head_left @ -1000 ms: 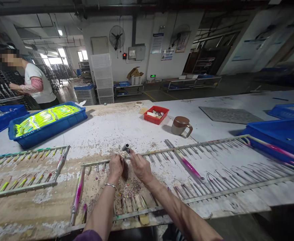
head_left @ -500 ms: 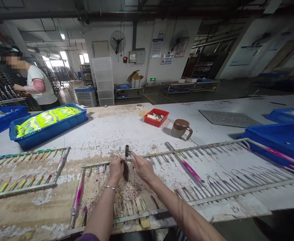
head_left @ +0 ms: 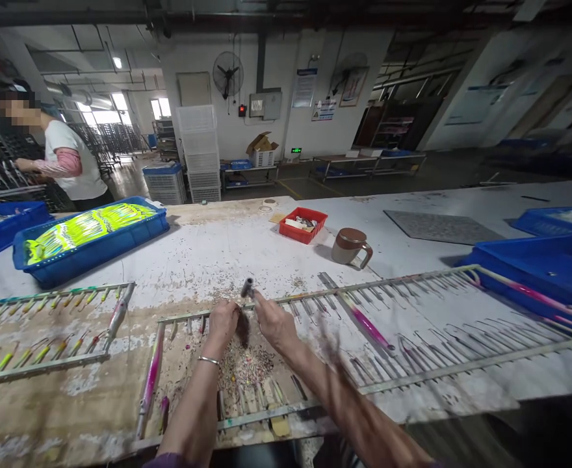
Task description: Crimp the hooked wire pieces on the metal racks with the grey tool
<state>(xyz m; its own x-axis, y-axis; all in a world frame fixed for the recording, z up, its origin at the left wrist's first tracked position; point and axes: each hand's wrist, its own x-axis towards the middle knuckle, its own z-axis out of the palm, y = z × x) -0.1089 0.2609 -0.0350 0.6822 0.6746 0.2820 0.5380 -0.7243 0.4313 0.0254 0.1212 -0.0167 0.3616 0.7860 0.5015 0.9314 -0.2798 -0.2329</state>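
Observation:
My right hand (head_left: 275, 324) is closed around a small hammer (head_left: 247, 287), whose grey cylindrical metal head sticks up beyond my fingers, over the far rail of a metal frame. Just left of it, my left hand (head_left: 223, 322) rests at that same rail with fingers pinched together; whatever they hold is hidden. The long frame (head_left: 183, 317) lies flat on the table, with pink-and-white end bars and rows of small hooked wire pieces along its rails. Below my hands lies a heap of coloured chips (head_left: 249, 367).
A second frame (head_left: 47, 370) with yellow pieces lies left. Beyond are a blue tray of yellow-green packets (head_left: 95, 227), a red tray (head_left: 303, 225), a mug (head_left: 349, 247), a grey board (head_left: 437, 226) and blue bins (head_left: 534, 260). A co-worker (head_left: 74, 156) stands at far left.
The hammer head has tipped from upright to leaning in my right hand. Both hands stay at the same place on the rail. The whole view has shifted slightly.

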